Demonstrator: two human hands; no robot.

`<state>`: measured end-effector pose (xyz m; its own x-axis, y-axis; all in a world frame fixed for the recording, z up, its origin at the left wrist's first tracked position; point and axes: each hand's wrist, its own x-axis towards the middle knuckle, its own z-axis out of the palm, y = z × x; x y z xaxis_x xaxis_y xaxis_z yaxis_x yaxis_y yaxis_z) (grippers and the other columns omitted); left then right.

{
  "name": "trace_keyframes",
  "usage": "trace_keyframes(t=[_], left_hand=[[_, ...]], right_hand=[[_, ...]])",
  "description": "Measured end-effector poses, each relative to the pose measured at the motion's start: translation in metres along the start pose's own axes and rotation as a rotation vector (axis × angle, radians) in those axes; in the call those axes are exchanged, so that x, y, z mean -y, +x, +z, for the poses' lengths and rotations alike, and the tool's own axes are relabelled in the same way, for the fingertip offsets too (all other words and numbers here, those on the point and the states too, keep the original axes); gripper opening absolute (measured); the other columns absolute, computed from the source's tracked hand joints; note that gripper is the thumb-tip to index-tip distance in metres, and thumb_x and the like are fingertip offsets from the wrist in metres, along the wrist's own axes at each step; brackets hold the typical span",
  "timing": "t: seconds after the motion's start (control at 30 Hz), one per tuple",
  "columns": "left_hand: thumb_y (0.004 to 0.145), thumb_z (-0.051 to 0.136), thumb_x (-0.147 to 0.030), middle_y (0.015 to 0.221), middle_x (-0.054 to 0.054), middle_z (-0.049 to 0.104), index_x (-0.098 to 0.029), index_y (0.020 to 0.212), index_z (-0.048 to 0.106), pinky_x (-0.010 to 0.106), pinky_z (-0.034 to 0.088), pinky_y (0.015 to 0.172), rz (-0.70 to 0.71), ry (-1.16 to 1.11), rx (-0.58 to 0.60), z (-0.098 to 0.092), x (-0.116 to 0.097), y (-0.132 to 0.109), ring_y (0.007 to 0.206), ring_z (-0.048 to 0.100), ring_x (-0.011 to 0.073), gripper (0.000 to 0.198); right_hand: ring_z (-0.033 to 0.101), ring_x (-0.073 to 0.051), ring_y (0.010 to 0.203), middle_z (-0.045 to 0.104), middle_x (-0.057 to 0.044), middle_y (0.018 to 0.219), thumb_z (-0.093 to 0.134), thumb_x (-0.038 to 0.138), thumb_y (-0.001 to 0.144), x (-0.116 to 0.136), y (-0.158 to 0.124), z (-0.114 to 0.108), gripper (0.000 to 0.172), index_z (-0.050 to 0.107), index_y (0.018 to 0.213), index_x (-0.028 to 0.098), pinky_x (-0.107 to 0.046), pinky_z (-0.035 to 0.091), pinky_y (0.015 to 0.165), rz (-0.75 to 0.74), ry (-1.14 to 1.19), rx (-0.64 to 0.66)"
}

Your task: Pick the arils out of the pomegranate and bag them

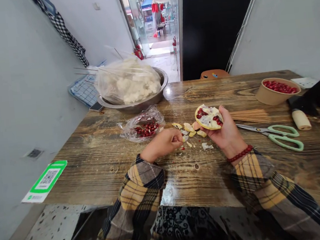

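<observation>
My right hand (228, 136) holds a piece of pomegranate (209, 117), its cut face with white pith and a few red seeds turned up. Its thumb presses the rim and the fingers are beneath. To the left, my left hand (165, 143) is curled closed just above the table; whatever its fingers pinch, if anything, is hidden. Between the two hands lie scraps of yellow peel (189, 127) and bits of white membrane (207, 146). Behind my left hand, a clear plastic bag (127, 129) has loose pomegranate seeds (147, 129) in it.
A metal basin (136, 106) with a plastic bag of pale lumps (133, 83) stands at the back left. On the right are green-handled scissors (286, 134), thin wooden skewers (250, 116) and a paper bowl (273, 96) of red seeds. A QR-code card (48, 180) lies at the left edge.
</observation>
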<state>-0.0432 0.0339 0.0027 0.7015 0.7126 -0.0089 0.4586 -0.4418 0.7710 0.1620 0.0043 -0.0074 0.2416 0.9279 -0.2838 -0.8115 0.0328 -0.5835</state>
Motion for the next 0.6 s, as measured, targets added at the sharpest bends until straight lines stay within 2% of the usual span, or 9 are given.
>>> trace_keyframes(t=[0.1, 0.23, 0.37, 0.47, 0.6], left_hand=[[0.066, 0.065, -0.018, 0.058, -0.003, 0.054, -0.019, 0.068, 0.062, 0.021, 0.027, 0.049, 0.030, 0.087, 0.098, 0.003, 0.004, -0.001, 0.052, 0.043, 0.0102, 0.004], [0.064, 0.064, -0.014, 0.058, -0.004, 0.052, -0.020, 0.067, 0.061, 0.023, 0.025, 0.051, 0.080, 0.162, 0.085, 0.009, 0.007, 0.001, 0.053, 0.042, 0.0107, 0.008], [0.066, 0.060, -0.012, 0.058, -0.002, 0.051, -0.019, 0.061, 0.055, 0.024, 0.026, 0.054, 0.055, 0.188, 0.096, 0.012, 0.004, 0.003, 0.055, 0.041, 0.0109, 0.010], [0.068, 0.058, -0.014, 0.059, -0.003, 0.050, -0.018, 0.063, 0.053, 0.023, 0.028, 0.053, 0.019, 0.000, 0.049, 0.010, 0.000, 0.003, 0.055, 0.040, 0.0102, 0.008], [0.069, 0.056, -0.015, 0.067, -0.002, 0.053, -0.017, 0.076, 0.053, 0.019, 0.027, 0.047, -0.050, -0.533, -0.097, 0.001, -0.005, 0.003, 0.051, 0.039, 0.0069, 0.008]], right_hand=[[0.071, -0.018, 0.060, 0.075, -0.005, 0.075, 0.041, 0.037, 0.094, 0.000, 0.000, 0.001, 0.034, 0.065, 0.089, 0.013, -0.026, 0.057, 0.043, 0.018, -0.003, -0.010], [0.070, -0.018, 0.060, 0.075, -0.005, 0.075, 0.042, 0.037, 0.094, -0.001, 0.000, 0.002, 0.034, 0.065, 0.090, 0.013, -0.025, 0.056, 0.044, 0.017, -0.006, -0.014], [0.070, -0.018, 0.059, 0.075, -0.005, 0.074, 0.040, 0.037, 0.094, 0.001, -0.002, 0.004, 0.036, 0.066, 0.088, 0.012, -0.026, 0.056, 0.043, 0.011, -0.022, -0.024], [0.069, -0.017, 0.056, 0.074, -0.004, 0.071, 0.039, 0.037, 0.095, 0.002, -0.003, 0.005, 0.036, 0.065, 0.085, 0.013, -0.026, 0.055, 0.042, 0.017, -0.026, -0.037], [0.070, -0.018, 0.058, 0.074, -0.004, 0.072, 0.039, 0.037, 0.095, 0.001, -0.004, 0.005, 0.036, 0.065, 0.087, 0.014, -0.027, 0.056, 0.041, 0.015, -0.022, -0.027]])
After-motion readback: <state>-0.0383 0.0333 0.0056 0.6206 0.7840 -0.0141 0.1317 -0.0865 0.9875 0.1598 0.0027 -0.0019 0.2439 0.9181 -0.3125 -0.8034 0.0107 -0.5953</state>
